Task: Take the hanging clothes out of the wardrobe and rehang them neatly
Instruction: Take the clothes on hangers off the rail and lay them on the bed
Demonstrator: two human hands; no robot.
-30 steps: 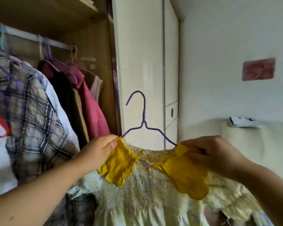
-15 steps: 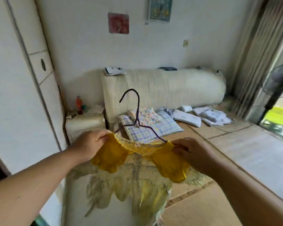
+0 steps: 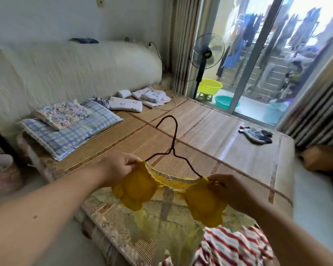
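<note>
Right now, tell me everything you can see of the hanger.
The hanger is thin purple wire, with a curved hook and twisted neck. It tilts away over the mat, hook upward. Both arm ends are hidden inside the yellow dress hanging on it. The left hand and right hand pinch the dress at those ends.

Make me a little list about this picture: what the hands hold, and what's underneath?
Held: dress with yellow sleeves, on a purple hanger
Left hand: fingers pinch one shoulder of the dress
Right hand: fingers pinch the other shoulder
Underneath: bed, with a striped cloth by the hem
Farther off: checked pillow, fan by the glass door
</note>
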